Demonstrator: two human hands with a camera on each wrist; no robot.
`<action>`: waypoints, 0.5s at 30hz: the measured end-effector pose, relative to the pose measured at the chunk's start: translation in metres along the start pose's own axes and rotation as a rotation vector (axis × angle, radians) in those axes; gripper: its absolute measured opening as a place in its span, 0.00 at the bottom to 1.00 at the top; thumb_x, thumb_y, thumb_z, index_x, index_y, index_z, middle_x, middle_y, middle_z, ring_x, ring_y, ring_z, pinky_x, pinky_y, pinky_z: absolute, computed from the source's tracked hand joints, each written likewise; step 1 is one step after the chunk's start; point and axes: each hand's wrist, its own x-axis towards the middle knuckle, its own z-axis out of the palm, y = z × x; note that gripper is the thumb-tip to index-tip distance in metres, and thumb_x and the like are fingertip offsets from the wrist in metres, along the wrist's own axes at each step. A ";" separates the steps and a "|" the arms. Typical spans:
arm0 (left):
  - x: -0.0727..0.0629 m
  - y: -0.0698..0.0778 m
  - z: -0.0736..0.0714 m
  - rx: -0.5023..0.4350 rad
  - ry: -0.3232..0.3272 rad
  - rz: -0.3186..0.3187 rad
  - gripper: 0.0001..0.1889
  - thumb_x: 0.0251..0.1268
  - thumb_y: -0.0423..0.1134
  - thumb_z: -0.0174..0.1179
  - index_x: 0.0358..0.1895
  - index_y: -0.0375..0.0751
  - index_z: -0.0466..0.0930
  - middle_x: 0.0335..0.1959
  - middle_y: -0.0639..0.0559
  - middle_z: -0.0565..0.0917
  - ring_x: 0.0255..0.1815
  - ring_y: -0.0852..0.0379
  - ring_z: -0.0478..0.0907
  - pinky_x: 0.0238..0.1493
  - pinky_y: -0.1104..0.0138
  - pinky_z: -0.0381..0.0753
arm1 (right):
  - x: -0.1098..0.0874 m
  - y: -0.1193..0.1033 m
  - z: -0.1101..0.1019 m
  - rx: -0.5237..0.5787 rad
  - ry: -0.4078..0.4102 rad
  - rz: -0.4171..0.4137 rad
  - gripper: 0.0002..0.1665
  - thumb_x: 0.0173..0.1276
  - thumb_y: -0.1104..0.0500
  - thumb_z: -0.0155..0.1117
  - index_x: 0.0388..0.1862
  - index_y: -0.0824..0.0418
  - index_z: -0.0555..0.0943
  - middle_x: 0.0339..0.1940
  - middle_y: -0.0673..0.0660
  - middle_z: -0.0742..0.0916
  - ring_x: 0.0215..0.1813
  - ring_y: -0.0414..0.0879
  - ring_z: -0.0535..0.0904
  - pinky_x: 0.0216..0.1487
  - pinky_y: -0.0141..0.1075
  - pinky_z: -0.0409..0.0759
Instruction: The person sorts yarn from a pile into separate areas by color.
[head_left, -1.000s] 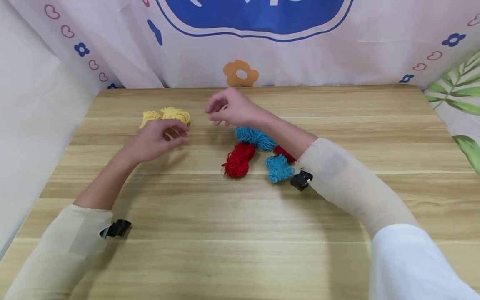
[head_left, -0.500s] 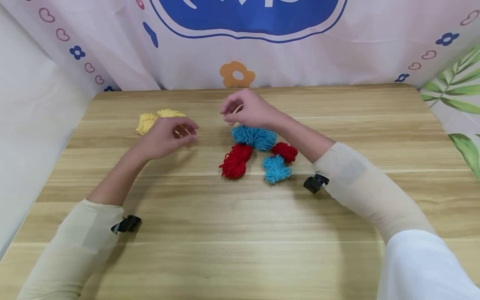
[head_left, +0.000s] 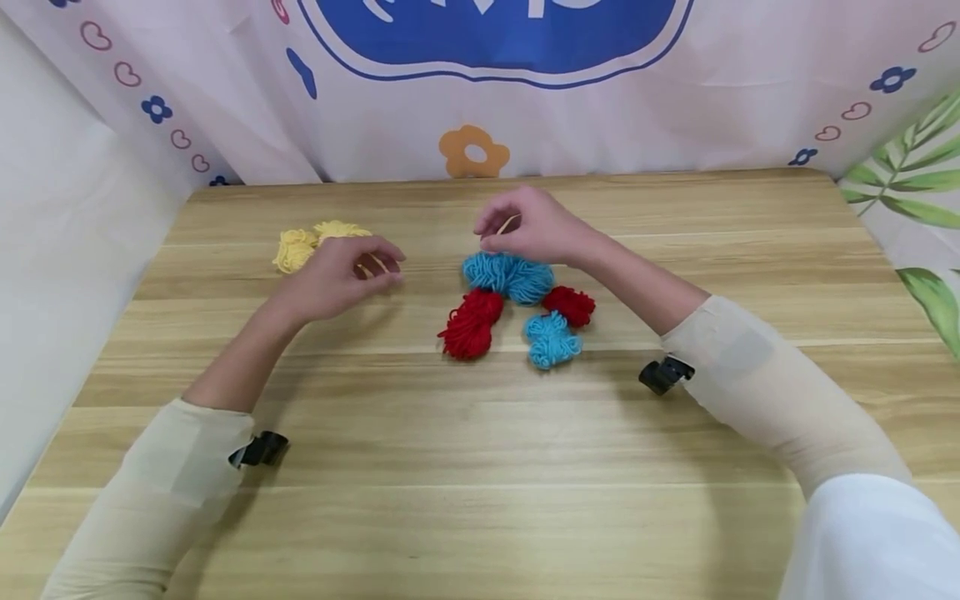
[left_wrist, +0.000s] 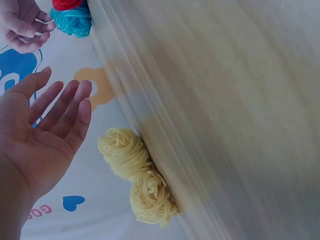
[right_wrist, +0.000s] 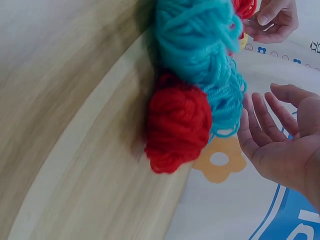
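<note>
Both hands are up over the pale wood-grain table — and neither one is holding anything! The left hand hovers by a pair of soft yellow yarn bundles, its fingers gently bent with gaps showing between them; the left wrist view has the yarn well clear of the palm. Those two yellows lie snug against each other toward the far left of the table, probably set there to keep one colour in its own group.

Over to the other side, the right hand hangs at the back of the mixed cluster, fingers loosely curved and apart, pinching nothing; whether a fingertip brushes the large blue yarn bundle, I can't tell. That blue one lies sideways, drawn in at its middle, likely tied or twisted so the strands hold together.

Just in front, at its left end, sits a long dark-red yarn bundle, angled toward the near edge; by its right end, a small compact red yarn bundle, with a small light-blue knotted yarn bundle right up against it. Red and blue share this patch, so it looks unsorted — and the wide gap between it and the yellows reads as deliberate
</note>
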 end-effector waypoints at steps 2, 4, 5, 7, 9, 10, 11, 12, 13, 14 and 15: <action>0.001 0.001 0.001 0.002 -0.003 0.009 0.11 0.72 0.30 0.64 0.52 0.28 0.84 0.41 0.41 0.87 0.43 0.46 0.85 0.44 0.65 0.84 | -0.003 0.002 -0.003 0.001 0.005 0.010 0.09 0.72 0.65 0.68 0.48 0.66 0.86 0.47 0.60 0.88 0.51 0.50 0.83 0.60 0.43 0.82; 0.003 0.003 0.002 -0.002 -0.008 0.015 0.11 0.73 0.31 0.64 0.52 0.28 0.84 0.42 0.40 0.88 0.43 0.45 0.85 0.44 0.66 0.84 | -0.006 0.003 -0.006 0.001 0.010 0.017 0.09 0.72 0.65 0.68 0.49 0.66 0.86 0.47 0.60 0.89 0.51 0.50 0.83 0.60 0.43 0.82; 0.004 0.003 0.003 -0.006 -0.011 0.015 0.11 0.73 0.31 0.64 0.52 0.28 0.84 0.42 0.40 0.88 0.44 0.45 0.85 0.44 0.67 0.84 | -0.008 0.004 -0.008 0.000 0.012 0.017 0.09 0.72 0.65 0.68 0.49 0.67 0.86 0.47 0.60 0.89 0.51 0.50 0.83 0.60 0.43 0.82; 0.006 0.005 0.004 -0.012 -0.021 0.019 0.11 0.73 0.32 0.64 0.52 0.28 0.84 0.42 0.39 0.88 0.44 0.45 0.85 0.45 0.67 0.83 | -0.011 0.005 -0.010 -0.005 0.018 0.018 0.09 0.72 0.65 0.68 0.49 0.67 0.86 0.47 0.60 0.89 0.51 0.50 0.83 0.60 0.43 0.83; 0.008 0.006 0.005 -0.017 -0.030 0.021 0.11 0.73 0.32 0.64 0.53 0.28 0.84 0.42 0.39 0.88 0.44 0.45 0.85 0.44 0.68 0.83 | -0.015 0.006 -0.012 -0.008 0.020 0.019 0.09 0.72 0.65 0.69 0.49 0.67 0.86 0.47 0.61 0.89 0.51 0.50 0.84 0.60 0.43 0.83; 0.009 0.007 0.006 -0.018 -0.033 0.022 0.12 0.73 0.32 0.64 0.53 0.28 0.83 0.42 0.39 0.88 0.43 0.45 0.86 0.44 0.69 0.83 | -0.017 0.007 -0.013 -0.009 0.023 0.020 0.09 0.72 0.65 0.69 0.48 0.67 0.86 0.47 0.61 0.89 0.51 0.51 0.84 0.60 0.43 0.83; 0.010 0.008 0.007 -0.015 -0.033 0.024 0.11 0.73 0.31 0.64 0.53 0.28 0.84 0.42 0.39 0.88 0.43 0.45 0.86 0.43 0.68 0.83 | -0.018 0.007 -0.014 -0.009 0.024 0.021 0.09 0.72 0.65 0.69 0.48 0.67 0.86 0.47 0.61 0.89 0.51 0.51 0.84 0.60 0.43 0.83; 0.011 0.008 0.008 -0.012 -0.034 0.026 0.11 0.72 0.31 0.65 0.53 0.28 0.84 0.42 0.40 0.88 0.42 0.46 0.86 0.43 0.68 0.83 | -0.020 0.007 -0.014 -0.009 0.026 0.023 0.09 0.72 0.65 0.69 0.49 0.67 0.86 0.47 0.61 0.89 0.51 0.51 0.84 0.60 0.43 0.83; 0.012 0.008 0.009 -0.009 -0.035 0.026 0.11 0.72 0.31 0.65 0.53 0.28 0.84 0.42 0.40 0.88 0.42 0.46 0.86 0.42 0.68 0.83 | -0.021 0.009 -0.015 -0.007 0.027 0.023 0.09 0.72 0.65 0.69 0.49 0.67 0.86 0.48 0.61 0.89 0.51 0.52 0.84 0.60 0.43 0.83; 0.013 0.009 0.009 -0.009 -0.036 0.027 0.11 0.72 0.31 0.65 0.52 0.28 0.84 0.42 0.40 0.88 0.42 0.46 0.86 0.42 0.66 0.84 | -0.023 0.009 -0.015 -0.007 0.030 0.023 0.09 0.72 0.65 0.69 0.49 0.67 0.86 0.48 0.61 0.89 0.51 0.52 0.84 0.60 0.43 0.83; 0.014 0.009 0.010 -0.009 -0.035 0.026 0.11 0.72 0.31 0.65 0.52 0.28 0.84 0.42 0.40 0.88 0.42 0.46 0.86 0.43 0.65 0.84 | -0.024 0.010 -0.016 -0.007 0.032 0.023 0.09 0.72 0.65 0.69 0.49 0.67 0.86 0.48 0.61 0.89 0.51 0.52 0.84 0.59 0.43 0.83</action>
